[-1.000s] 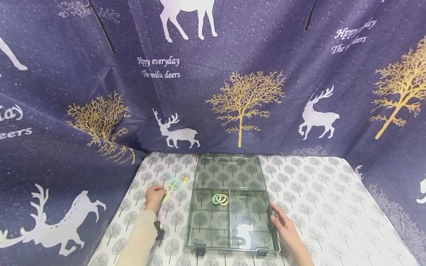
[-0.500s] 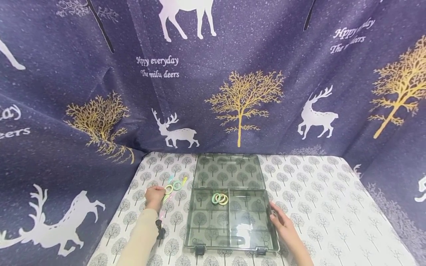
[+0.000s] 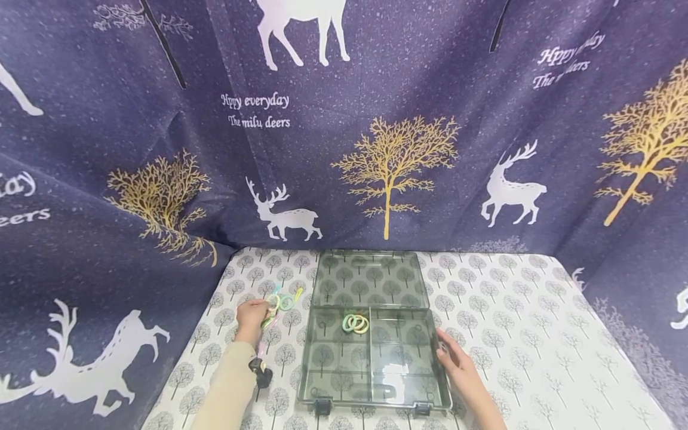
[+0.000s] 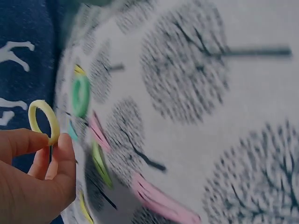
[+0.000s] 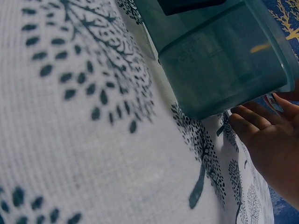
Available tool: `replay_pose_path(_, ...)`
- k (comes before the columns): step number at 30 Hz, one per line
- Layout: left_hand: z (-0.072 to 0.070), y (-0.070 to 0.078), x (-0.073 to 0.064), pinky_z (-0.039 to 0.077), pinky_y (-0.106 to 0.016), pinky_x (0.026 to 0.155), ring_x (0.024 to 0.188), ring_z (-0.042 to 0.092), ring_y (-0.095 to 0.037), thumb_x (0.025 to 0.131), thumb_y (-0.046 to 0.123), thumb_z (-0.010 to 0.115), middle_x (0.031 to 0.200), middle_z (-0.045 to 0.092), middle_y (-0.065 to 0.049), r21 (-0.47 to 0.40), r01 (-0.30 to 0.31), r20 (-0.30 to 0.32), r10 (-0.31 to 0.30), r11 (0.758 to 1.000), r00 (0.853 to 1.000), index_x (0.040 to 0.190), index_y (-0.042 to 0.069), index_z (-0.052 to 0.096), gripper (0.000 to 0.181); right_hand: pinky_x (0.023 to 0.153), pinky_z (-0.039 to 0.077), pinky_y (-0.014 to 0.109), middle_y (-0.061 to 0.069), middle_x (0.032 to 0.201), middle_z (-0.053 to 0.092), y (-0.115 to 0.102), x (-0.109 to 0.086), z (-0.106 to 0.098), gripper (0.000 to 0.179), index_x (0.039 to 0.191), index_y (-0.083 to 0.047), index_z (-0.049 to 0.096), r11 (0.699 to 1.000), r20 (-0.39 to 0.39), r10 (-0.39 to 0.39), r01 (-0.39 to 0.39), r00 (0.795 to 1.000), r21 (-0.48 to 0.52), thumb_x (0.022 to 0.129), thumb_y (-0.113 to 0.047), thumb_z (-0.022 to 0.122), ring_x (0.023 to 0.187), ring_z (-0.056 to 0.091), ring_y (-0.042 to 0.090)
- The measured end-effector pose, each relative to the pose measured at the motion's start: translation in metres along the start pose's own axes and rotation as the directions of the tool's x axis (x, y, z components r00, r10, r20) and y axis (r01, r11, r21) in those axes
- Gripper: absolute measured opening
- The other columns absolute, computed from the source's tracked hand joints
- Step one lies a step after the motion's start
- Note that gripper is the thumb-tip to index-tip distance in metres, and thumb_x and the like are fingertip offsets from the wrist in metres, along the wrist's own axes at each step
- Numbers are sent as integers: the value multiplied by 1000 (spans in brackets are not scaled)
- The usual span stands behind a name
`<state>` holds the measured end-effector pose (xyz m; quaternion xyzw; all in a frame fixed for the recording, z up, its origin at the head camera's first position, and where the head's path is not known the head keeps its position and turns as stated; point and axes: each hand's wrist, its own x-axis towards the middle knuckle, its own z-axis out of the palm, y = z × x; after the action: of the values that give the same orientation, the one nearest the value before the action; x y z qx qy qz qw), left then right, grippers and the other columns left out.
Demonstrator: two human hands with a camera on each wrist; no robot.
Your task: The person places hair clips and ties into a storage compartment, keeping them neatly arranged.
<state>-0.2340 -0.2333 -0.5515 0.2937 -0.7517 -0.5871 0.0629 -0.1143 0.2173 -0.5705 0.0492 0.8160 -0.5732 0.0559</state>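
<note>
My left hand (image 3: 251, 319) pinches a pale yellow hair tie (image 4: 52, 122) between thumb and fingertips, held up on its edge. Beyond it in the left wrist view lie a green hair tie (image 4: 81, 95) and slim hair clips, among them a pink one (image 4: 161, 200) and a light green one (image 4: 101, 164). My right hand (image 3: 457, 364) rests along the right wall of a clear grey-green plastic box (image 3: 337, 388), its fingers mostly extended at the side. Several overlapping hair ties (image 3: 356, 323) in green, pink and yellow lie at the back of the box's left compartment.
The box lid (image 3: 371, 278) is folded back flat behind the box. One divider (image 3: 370, 352) splits the inside into two compartments, and two dark latches stand at the front edge. A patterned white cloth (image 3: 516, 358) covers the table. A dark deer-print curtain (image 3: 344, 149) hangs close behind.
My left hand has lifted the yellow hair tie slightly and tilted it, shifting a little to the right. The right hand stays at the box's side.
</note>
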Motion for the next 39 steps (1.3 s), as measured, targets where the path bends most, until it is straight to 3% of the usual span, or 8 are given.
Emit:
replay_pose_path(2,3,4,-3,57,-18,58,58,60,-7,85,-1,62,73,63,-6,-59,7,34,-5,998,999,107,-13,60,25,114,22,57,19,155,25,1,0,0,51,147,-16,35,1000,-1,5,-5,1000,1,100,-27,49,141,19,41)
replay_pose_path(8,15,22,-22,60,-30,80,67,64,-8,88,0,62,93,63,-13,-161,31,150,-6,986,989,114,-9,58,27,115,20,57,20,156,22,0,0,-1,52,148,-16,33,1000,12,15,-15,1000,16,100,-29,48,142,17,41)
replay_pose_path(15,36,39,-43,59,-24,78,71,65,-9,88,-4,61,99,63,-15,-272,59,299,26,960,954,115,-12,57,29,114,21,57,19,156,23,0,0,-2,52,148,-18,33,1000,14,17,-17,1000,-17,100,-32,47,142,18,41)
replay_pose_path(24,58,42,-64,60,-22,73,71,64,-11,89,-5,61,93,64,-15,-292,69,400,56,954,915,116,-13,57,29,113,22,59,20,155,23,2,1,-1,53,148,-17,33,1000,16,10,-10,1000,3,100,-32,48,141,18,42)
replay_pose_path(30,70,38,-76,60,-25,75,72,63,-12,89,-6,60,100,64,-22,-292,76,440,63,953,896,115,-15,56,28,113,22,59,21,155,23,1,-1,-1,53,148,-15,34,1000,15,-3,3,1000,-4,100,-31,48,141,18,43)
replay_pose_path(36,78,34,-82,60,-26,76,71,63,-12,89,-5,61,93,64,-15,-267,72,475,66,961,877,115,-15,57,28,112,24,59,20,155,25,1,0,-1,53,148,-17,34,1000,12,10,-10,1000,0,100,-35,48,141,21,41)
replay_pose_path(39,80,33,-84,60,-26,77,72,62,-12,89,-3,61,95,63,-18,-242,71,485,57,968,873,115,-14,57,28,112,24,59,20,154,25,2,1,0,53,148,-16,34,1000,9,4,-4,1000,4,100,-34,48,140,22,41)
